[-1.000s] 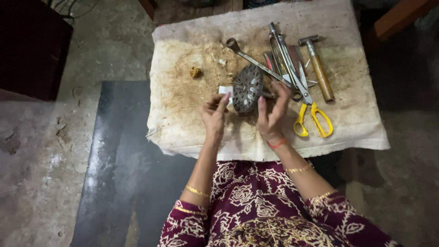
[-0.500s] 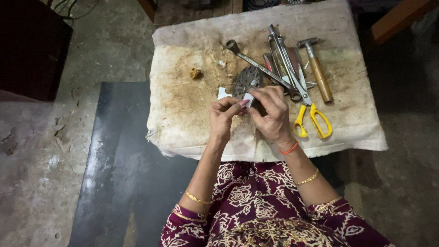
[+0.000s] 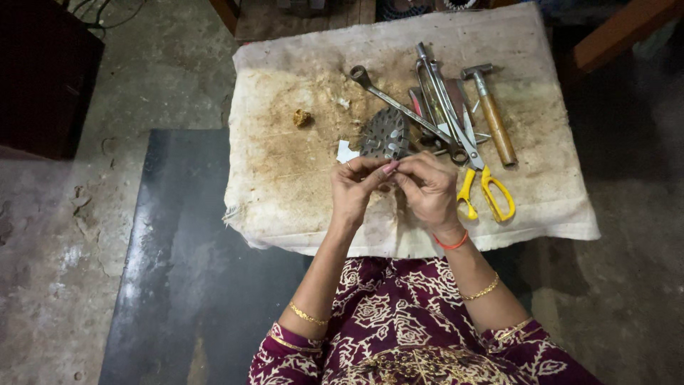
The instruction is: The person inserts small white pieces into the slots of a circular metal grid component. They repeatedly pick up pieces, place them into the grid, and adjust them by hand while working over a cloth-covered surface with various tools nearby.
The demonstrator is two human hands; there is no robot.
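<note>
My left hand (image 3: 354, 187) and my right hand (image 3: 428, 190) meet over the near part of a stained cloth-covered stand (image 3: 285, 178). Their fingertips pinch together on a small piece that is too tiny to make out. Just beyond the fingers a round perforated metal disc (image 3: 385, 133) lies on the cloth, untouched. A small white scrap (image 3: 347, 152) rests beside the disc on its left, close to my left fingertips.
To the right of the disc lie a long wrench (image 3: 385, 94), metal tongs (image 3: 440, 96), a wooden-handled hammer (image 3: 493, 114) and yellow-handled scissors (image 3: 486, 191). A brown lump (image 3: 302, 117) sits on the cloth's left. A dark floor mat (image 3: 192, 249) and a dark box (image 3: 43, 71) are at left.
A second ago both hands held the disc upright; it now lies on the cloth. The hands have drawn back toward me and closed together, fingertip to fingertip.
</note>
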